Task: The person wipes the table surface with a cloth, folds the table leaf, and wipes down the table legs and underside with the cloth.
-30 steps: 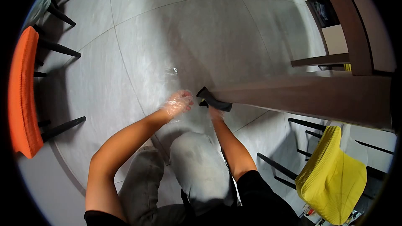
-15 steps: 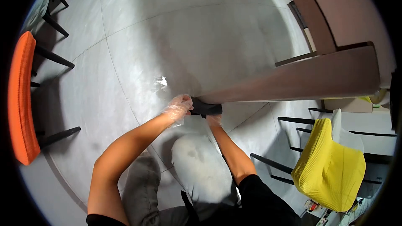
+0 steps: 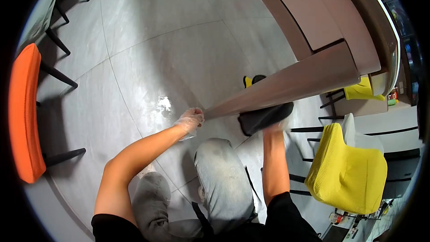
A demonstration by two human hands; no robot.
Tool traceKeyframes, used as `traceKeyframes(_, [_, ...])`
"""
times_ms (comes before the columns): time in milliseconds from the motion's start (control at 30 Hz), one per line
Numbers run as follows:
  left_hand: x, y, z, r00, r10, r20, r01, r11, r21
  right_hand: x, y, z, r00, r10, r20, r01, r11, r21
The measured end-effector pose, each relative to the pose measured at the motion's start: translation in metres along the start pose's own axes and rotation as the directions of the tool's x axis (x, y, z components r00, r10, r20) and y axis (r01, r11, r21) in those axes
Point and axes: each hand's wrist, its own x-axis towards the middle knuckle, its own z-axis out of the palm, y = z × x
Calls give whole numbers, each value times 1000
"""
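Note:
A brown table leg (image 3: 286, 83) runs from the upper right down to a narrow lower end at the middle. My left hand (image 3: 191, 118), in a clear plastic glove, has its fingers curled at that lower end, apparently gripping it. Higher up, a black cloth (image 3: 264, 117) lies along the near side of the leg. My right hand (image 3: 277, 127), also gloved and blurred, holds this cloth from below; the cloth partly hides its fingers. A yellow and black piece (image 3: 248, 81) shows behind the leg; I cannot tell whether it belongs to the same cloth.
Overhead on the right is the brown table (image 3: 313, 13). An orange chair (image 3: 27, 112) stands at the left and a yellow chair (image 3: 345, 170) at the right. A bright patch (image 3: 164, 104) marks the grey tiled floor (image 3: 148, 67). My knees are bent below my hands.
My right hand and the black cloth have moved right, up along the leg, away from my left hand. My left hand stays near the lower end. The view has shifted, showing more of the table.

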Motion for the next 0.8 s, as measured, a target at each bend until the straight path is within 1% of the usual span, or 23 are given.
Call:
traceKeyframes(67, [7, -5, 2, 999, -23, 28, 23, 1000, -19, 43, -13, -10, 999, -20, 33, 15, 991, 135])
traceKeyframes(100, [10, -6, 0, 999, -34, 42, 35, 999, -25, 52, -8, -3, 995, -38, 90, 15, 971, 237])
traceKeyframes(133, [12, -6, -1, 998, -23, 51, 24, 1000, -15, 58, -1, 6, 981, -39, 193, -48, 903, 427])
traceKeyframes(167, [15, -6, -1, 998, -12, 59, 13, 1000, -5, 65, 9, 20, 946, -54, 320, -166, 766, 621])
traceKeyframes(200, [17, -6, -1, 998, -5, 66, 5, 1000, 3, 72, 20, 31, 862, -84, 499, -395, 506, 767])
traceKeyframes(233, [12, 1, 0, 999, 48, 24, -47, 999, -17, 79, 30, 40, 717, -133, 685, -651, 223, 725])
traceKeyframes(267, [6, 9, 1, 995, 98, -17, -99, 995, -34, 83, 40, 49, 566, -206, 798, -805, 71, 589])
traceKeyframes(300, [2, 17, 3, 987, 148, -57, -151, 987, -48, 85, 50, 57, 431, -273, 860, -895, -4, 447])
traceKeyframes(333, [4, 24, 4, 972, 233, -20, -234, 962, -138, 84, 58, 64, 422, -289, 859, -896, 11, 444])
traceKeyframes(367, [9, 33, 5, 947, 320, 9, -309, 922, -232, 76, 64, 74, 565, -300, 769, -768, 147, 623])
traceKeyframes(400, [12, 42, 7, 913, 407, 28, -377, 868, -324, 69, 71, 83, 692, -301, 656, -593, 282, 755])
traceKeyframes(467, [-13, 88, 24, 850, 517, 98, -468, 827, -311, 56, 75, 98, 772, -239, 588, -542, 234, 807])
traceKeyframes(500, [-23, 107, 31, 812, 568, 135, -510, 803, -309, 51, 72, 104, 730, -148, 667, -669, 46, 742])
traceKeyframes(567, [-22, 125, 40, 846, 506, 165, -490, 862, -132, 41, 79, 105, 735, -97, 671, -676, -21, 737])
traceKeyframes(600, [-19, 130, 43, 863, 476, 172, -476, 879, -43, 36, 83, 99, 795, -136, 592, -582, 110, 806])
traceKeyframes(667, [-14, 133, 44, 849, 498, 178, -514, 857, 50, 24, 88, 92, 877, -173, 449, -395, 272, 877])
traceKeyframes(700, [-12, 134, 42, 843, 506, 182, -528, 844, 97, 21, 76, 88, 908, -159, 388, -326, 312, 892])
traceKeyframes(800, [-25, 138, 46, 878, 453, 152, -474, 866, 159, 8, 23, 65, 976, -119, 183, -117, 425, 898])
